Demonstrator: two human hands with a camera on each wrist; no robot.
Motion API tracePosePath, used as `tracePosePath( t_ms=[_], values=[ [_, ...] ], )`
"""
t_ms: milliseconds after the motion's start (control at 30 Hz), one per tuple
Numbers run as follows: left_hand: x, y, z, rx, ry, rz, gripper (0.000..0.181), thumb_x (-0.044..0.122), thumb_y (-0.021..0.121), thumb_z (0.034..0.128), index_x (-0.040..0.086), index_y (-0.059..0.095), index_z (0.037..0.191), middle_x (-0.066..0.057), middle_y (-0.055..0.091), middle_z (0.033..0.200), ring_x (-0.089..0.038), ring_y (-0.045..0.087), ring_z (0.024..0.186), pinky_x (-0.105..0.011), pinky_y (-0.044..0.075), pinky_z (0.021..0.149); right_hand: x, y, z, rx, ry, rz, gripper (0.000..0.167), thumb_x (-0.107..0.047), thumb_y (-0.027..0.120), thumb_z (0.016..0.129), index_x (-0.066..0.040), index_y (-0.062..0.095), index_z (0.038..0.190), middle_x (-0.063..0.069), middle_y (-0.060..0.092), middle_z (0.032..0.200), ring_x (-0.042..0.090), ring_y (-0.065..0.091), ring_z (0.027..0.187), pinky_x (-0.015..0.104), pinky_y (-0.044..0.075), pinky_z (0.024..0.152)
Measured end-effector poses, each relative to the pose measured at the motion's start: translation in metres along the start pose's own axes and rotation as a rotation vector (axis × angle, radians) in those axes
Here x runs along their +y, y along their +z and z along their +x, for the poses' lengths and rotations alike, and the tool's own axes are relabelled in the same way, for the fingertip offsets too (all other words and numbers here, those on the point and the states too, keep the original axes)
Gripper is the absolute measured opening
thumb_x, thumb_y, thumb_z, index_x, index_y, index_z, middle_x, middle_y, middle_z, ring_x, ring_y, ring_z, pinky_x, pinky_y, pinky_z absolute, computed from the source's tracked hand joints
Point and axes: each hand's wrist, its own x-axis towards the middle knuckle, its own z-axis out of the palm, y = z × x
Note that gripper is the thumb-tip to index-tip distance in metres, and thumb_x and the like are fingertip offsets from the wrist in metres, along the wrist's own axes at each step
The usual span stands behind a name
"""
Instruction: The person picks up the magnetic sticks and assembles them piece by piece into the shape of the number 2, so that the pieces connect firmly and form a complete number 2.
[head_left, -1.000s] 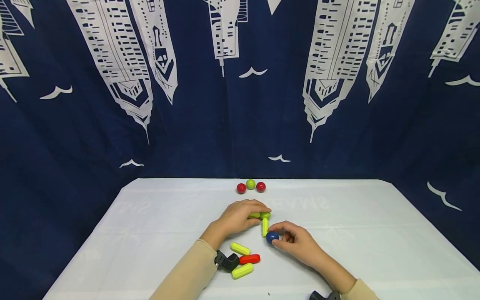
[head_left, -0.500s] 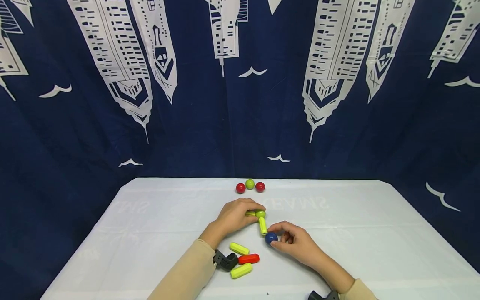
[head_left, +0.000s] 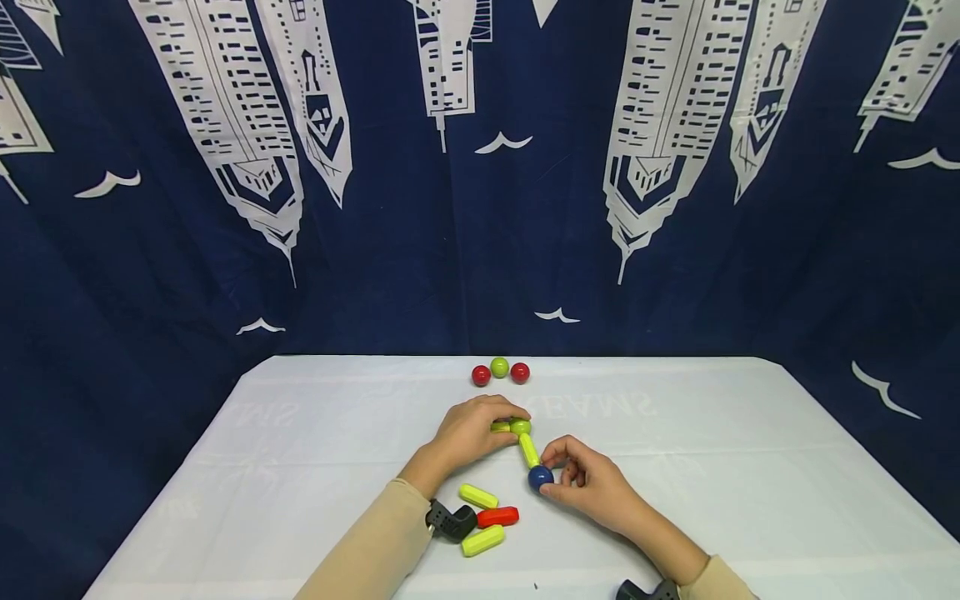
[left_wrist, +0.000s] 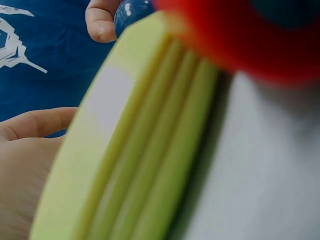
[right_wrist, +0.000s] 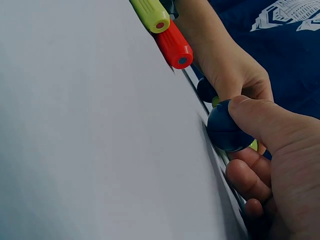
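In the head view my left hand (head_left: 476, 429) holds a yellow-green rod (head_left: 501, 427), mostly hidden by the fingers. At its right end sits a yellow-green ball (head_left: 521, 427). A second yellow-green rod (head_left: 529, 451) runs from that ball toward me. My right hand (head_left: 592, 477) pinches a blue ball (head_left: 540, 477) between thumb and finger, against this rod's near end. The right wrist view shows the blue ball (right_wrist: 227, 127) under the thumb. Behind it, another dark blue ball (right_wrist: 205, 90) shows near the left hand (right_wrist: 240, 70).
Two loose yellow-green rods (head_left: 478, 497) (head_left: 483, 541) and a red rod (head_left: 498, 517) lie near my left wrist. At the table's far edge are two red balls (head_left: 481, 376) (head_left: 520, 372) with a green ball (head_left: 499, 367) between them. A dark blue printed curtain (head_left: 465, 250) hangs behind.
The left hand has shifted slightly left with the rods and ball, and the near rod has tilted. The blue ball has moved slightly to meet that rod's end; the right index finger has lifted a little.
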Motion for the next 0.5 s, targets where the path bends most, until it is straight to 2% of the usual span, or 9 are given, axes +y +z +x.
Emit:
tracePosePath(
  t_ms=[133,300,500],
  values=[
    [-0.0001,0.0009,-0.0003,0.007,-0.017,-0.014,0.036,0.034,0.076,0.0887,0.036,0.069,0.124,0.014,0.070,0.119,-0.007,0.064,0.108,-0.031,0.052,0.091,-0.0006,-0.0001,0.0002,0.001,-0.015,-0.024,0.035,-0.025,0.083,0.082,-0.017,0.062,0.109,-0.003,0.070,0.098,0.003,0.053,0.067,0.019,0.044,0.058],
    [-0.0005,0.0021,-0.0006,0.010,-0.061,-0.044,0.038,0.033,0.077,0.0879,0.034,0.069,0.124,0.014,0.072,0.113,-0.008,0.062,0.097,-0.028,0.051,0.084,-0.0011,0.0004,0.0008,0.012,-0.030,-0.074,0.031,-0.031,0.083,0.081,-0.022,0.063,0.104,-0.008,0.067,0.090,0.001,0.052,0.068,0.020,0.044,0.059],
    [-0.0009,0.0037,-0.0007,0.036,-0.066,-0.062,0.036,0.032,0.078,0.0864,0.033,0.070,0.122,0.014,0.073,0.110,-0.008,0.063,0.093,-0.027,0.050,0.081,-0.0038,0.0026,0.0006,0.024,-0.038,-0.109,0.031,-0.033,0.083,0.080,-0.024,0.062,0.100,-0.010,0.064,0.083,0.000,0.051,0.066,0.019,0.044,0.059]
  ],
)
